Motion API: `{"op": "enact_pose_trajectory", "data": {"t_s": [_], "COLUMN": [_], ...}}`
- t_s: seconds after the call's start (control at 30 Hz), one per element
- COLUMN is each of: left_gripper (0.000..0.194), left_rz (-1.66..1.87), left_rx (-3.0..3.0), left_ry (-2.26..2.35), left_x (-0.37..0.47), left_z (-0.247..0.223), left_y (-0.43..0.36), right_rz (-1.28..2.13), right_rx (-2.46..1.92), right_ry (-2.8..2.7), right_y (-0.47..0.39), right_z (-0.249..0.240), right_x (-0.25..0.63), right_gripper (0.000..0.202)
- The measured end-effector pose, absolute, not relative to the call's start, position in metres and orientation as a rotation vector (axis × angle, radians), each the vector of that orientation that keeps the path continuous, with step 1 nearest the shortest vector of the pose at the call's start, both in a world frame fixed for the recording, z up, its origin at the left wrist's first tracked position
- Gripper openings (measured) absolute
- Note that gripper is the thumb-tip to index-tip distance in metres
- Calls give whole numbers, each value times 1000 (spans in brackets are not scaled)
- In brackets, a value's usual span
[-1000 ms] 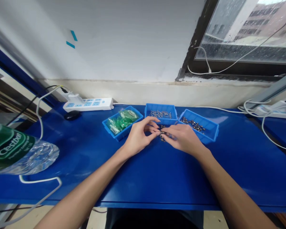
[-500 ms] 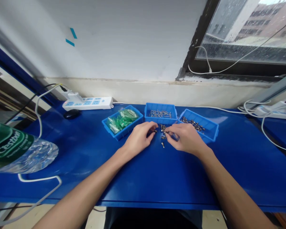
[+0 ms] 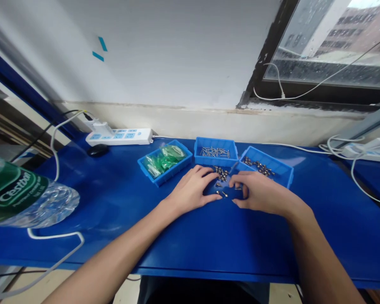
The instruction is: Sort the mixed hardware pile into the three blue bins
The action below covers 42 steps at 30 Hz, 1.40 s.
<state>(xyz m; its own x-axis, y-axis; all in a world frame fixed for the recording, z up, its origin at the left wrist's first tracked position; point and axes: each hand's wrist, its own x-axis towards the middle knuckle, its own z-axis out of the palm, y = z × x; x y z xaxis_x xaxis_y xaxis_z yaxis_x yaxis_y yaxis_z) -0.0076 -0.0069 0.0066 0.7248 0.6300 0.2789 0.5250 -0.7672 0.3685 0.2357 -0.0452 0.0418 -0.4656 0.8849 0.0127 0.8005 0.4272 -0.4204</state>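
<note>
Vs the earlier frames, left hand (image 3: 191,188) is now spread wide, thumb and fingers apart; right hand (image 3: 266,192) has shifted right and down, fingers curled, a small metal piece (image 3: 237,188) at its fingers, can't tell if gripped. Fastener pile (image 3: 221,173) center frame, between the hands and just below middle tray (image 3: 215,161); shiny, mixed silver and dark brassy bits, jumbled. 2 loose fasteners (image 3: 224,194) lie below it near left thumb; 0.5 s ago only 1 showed there. Middle tray has thin silver pins (image 3: 215,152), right tray (image 3: 281,169) dark fasteners (image 3: 262,168), left tray (image 3: 160,181) green-and-clear packets (image 3: 164,159). The 3 blue trays bound the pile's upper side. Table (image 3: 218,240) is bare from hands down to its front edge, low in frame; bottle (image 3: 28,192) blocks far left, power strip (image 3: 123,137) upper left.
</note>
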Motion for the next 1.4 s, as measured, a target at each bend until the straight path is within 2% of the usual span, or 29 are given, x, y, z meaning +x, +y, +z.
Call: {"op": "enact_pose_trajectory", "data": {"t_s": [0.2, 0.33, 0.4, 0.43, 0.6, 0.73, 0.87, 1.1, 1.2, 1.4], "left_gripper": [25, 12, 13, 14, 16, 21, 25, 18, 17, 25], "left_rz": [608, 658, 676, 684, 714, 695, 723, 935, 976, 981], "left_rx": [2629, 2566, 2532, 2519, 2499, 2529, 2491, 2129, 1871, 1594], "left_ry": [942, 960, 966, 971, 994, 986, 985, 893, 871, 842], "left_x": [-5, -7, -8, -8, -10, -10, -10, -4, -2, -2], "left_z": [-2, -1, 1, 1, 0, -2, 1, 7, 7, 16], "left_y": [-5, -2, 0, 0, 1, 0, -1, -3, -4, -2], "right_rz": [500, 9, -184, -165, 500, 633, 488, -242, -208, 131], "right_rx": [-1449, -1572, -1625, -1609, -1311, -1209, -1248, -1494, -1446, -1236], "right_ry": [-2367, -2048, -1904, -1905, -2374, -2449, -2284, -1884, -1917, -2243], "right_y": [-38, -34, -34, -35, -43, -46, -43, -35, -36, -42], "right_z": [36, 42, 44, 45, 38, 33, 37, 38, 34, 28], "right_x": [234, 243, 244, 243, 226, 216, 220, 230, 222, 206], "right_gripper": [24, 17, 15, 16, 15, 20, 19, 12, 15, 26]}}
